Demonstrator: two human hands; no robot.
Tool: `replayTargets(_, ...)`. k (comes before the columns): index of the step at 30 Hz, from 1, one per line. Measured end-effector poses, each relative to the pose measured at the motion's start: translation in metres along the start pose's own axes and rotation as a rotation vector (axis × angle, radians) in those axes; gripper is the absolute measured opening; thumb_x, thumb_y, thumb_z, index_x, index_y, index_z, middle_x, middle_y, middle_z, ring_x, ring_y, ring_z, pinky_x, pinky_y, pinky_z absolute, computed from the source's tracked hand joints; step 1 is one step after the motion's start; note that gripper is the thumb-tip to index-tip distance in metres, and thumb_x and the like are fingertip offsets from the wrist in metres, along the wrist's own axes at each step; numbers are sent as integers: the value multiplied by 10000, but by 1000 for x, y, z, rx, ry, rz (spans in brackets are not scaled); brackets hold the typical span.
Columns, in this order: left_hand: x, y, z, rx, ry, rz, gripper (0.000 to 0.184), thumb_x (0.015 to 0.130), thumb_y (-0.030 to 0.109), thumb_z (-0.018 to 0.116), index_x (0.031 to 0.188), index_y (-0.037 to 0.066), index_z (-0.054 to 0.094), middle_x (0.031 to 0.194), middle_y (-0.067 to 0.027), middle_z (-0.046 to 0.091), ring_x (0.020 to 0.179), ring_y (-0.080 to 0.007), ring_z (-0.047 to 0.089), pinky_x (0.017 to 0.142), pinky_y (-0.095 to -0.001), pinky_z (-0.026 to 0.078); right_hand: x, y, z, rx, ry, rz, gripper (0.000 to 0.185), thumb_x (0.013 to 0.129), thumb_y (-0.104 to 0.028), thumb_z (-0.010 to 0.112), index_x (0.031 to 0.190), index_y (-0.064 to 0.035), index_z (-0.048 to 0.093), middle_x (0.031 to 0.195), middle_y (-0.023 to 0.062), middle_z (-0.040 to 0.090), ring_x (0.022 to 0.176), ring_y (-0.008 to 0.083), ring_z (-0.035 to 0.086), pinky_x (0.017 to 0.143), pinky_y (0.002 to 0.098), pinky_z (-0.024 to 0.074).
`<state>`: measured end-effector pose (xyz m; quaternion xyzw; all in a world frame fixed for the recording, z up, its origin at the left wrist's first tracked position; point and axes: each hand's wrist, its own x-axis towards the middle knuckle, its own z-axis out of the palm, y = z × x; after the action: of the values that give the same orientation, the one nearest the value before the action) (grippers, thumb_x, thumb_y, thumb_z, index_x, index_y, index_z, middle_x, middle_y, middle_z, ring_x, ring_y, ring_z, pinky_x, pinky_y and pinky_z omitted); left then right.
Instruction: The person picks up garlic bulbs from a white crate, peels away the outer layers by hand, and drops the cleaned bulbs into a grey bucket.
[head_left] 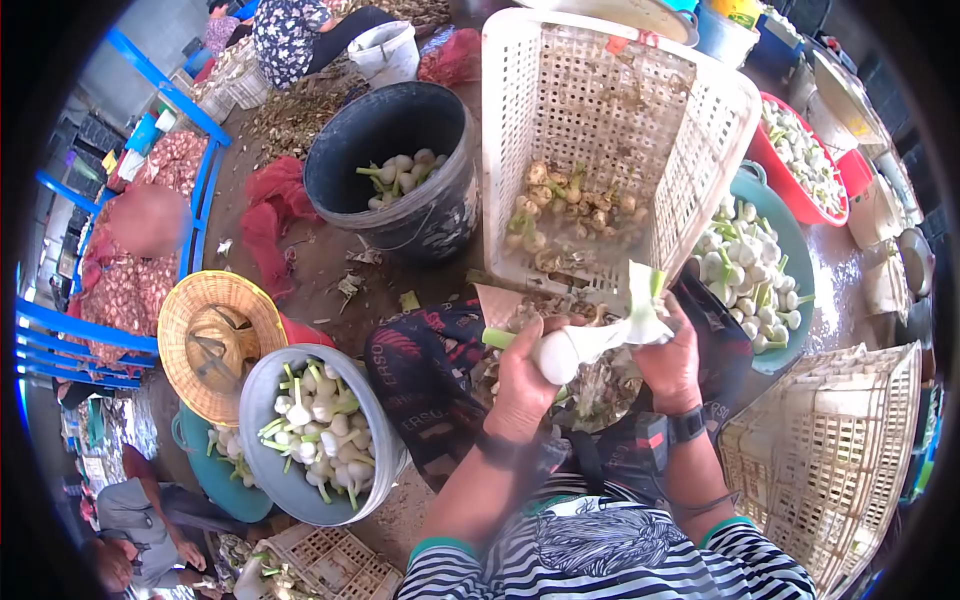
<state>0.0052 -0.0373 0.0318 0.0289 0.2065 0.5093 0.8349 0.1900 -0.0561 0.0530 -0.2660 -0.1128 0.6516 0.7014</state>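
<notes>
In front of my lap, my left hand [525, 385] grips a smooth white garlic bulb [560, 358], its cut green stem [496, 338] poking out past the thumb. My right hand [668, 358] is closed on a strip of white garlic skin [640, 318] with a pale green end. That skin stretches from the bulb across to the right hand. Below both hands, loose peelings [600, 385] lie heaped between my knees. Just beyond stands a tilted white plastic crate [510, 130] holding several brownish unpeeled bulbs [590, 208].
At left are a dark bucket [345, 130] and a grey bucket [262, 490], both with peeled bulbs, and a straw hat [185, 320]. A green basin [795, 310] of bulbs and an upright crate [830, 460] stand at right. Another person [145, 510] sits at lower left.
</notes>
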Motion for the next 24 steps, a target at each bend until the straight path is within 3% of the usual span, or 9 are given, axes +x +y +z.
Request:
replayTargets(3, -5, 8, -5, -166, -82, -9, 326, 891, 314, 499, 910, 8, 610, 1022, -201, 618, 961, -341, 597, 783, -459, 501, -10, -26, -28, -937, 94, -323, 241, 906, -139, 455, 1089, 1, 526, 981, 97, 610, 887, 209, 594, 805, 337, 475)
replayTargets(4, -8, 16, -5, -235, -92, 1, 332, 896, 300, 499, 903, -13, 611, 1020, -212, 620, 989, -339, 590, 858, -449, 472, -16, -35, -16, -542, 88, -246, 240, 891, -101, 466, 1098, 6, 523, 966, 99, 610, 876, 215, 598, 795, 345, 481)
replayTargets(6, -13, 26, 3, -153, -3, 60, 319, 901, 278, 506, 867, -23, 606, 999, -210, 629, 1015, -339, 582, 943, -447, 436, -18, -35, -2, -585, 190, -133, 261, 862, -25, 488, 1118, 15, 519, 935, 102, 609, 854, 229, 606, 775, 362, 495)
replayTargets(7, -12, 23, 3, -69, -28, 98, 314, 902, 274, 506, 876, -23, 605, 1000, -205, 629, 1010, -338, 584, 943, -447, 436, -20, -26, 12, -827, 225, -109, 269, 848, -10, 503, 1115, 13, 529, 933, 109, 616, 857, 244, 614, 787, 365, 496)
replayTargets(9, -2, 14, 0, 93, -85, 205, 305, 904, 265, 505, 893, -24, 603, 1001, -196, 629, 999, -337, 588, 943, -447, 437, -17, -1, -77, -2010, -279, -130, 362, 811, -118, 616, 1134, 27, 541, 1109, 138, 605, 1036, 235, 578, 891, 346, 456)
replayTargets(13, -4, -2, -12, 455, 9, 305, 235, 878, 179, 558, 999, -9, 629, 983, -84, 637, 850, -157, 609, 757, -300, 498, -26, 11, 4, -1070, -276, -8, 542, 799, -171, 627, 1277, 19, 456, 1244, 168, 533, 1185, 261, 482, 994, 345, 373)
replayTargets(19, 3, -8, -3, 695, -63, 633, 353, 894, 210, 581, 1179, 6, 539, 1050, -30, 595, 941, -106, 542, 814, -270, 446, -13, 32, 9, -1113, -195, -154, 220, 717, -40, 586, 926, 19, 555, 838, -3, 513, 752, 77, 461, 655, 202, 381)
replayTargets(23, -21, 14, 5, 662, 233, 199, 379, 920, 403, 482, 1036, 57, 584, 824, -15, 601, 675, -85, 548, 564, -233, 446, -18, 43, 33, -1092, -276, -363, 128, 717, 69, 522, 812, -17, 521, 797, -9, 511, 742, 80, 448, 695, 219, 384)
replayTargets(24, -32, 20, 8, 436, 11, 37, 397, 922, 435, 442, 989, 71, 585, 785, -10, 605, 631, -91, 552, 507, -234, 425, -18, 39, 40, -1172, -310, -362, 114, 736, 63, 535, 805, -26, 512, 790, -7, 506, 748, 81, 438, 702, 218, 383)
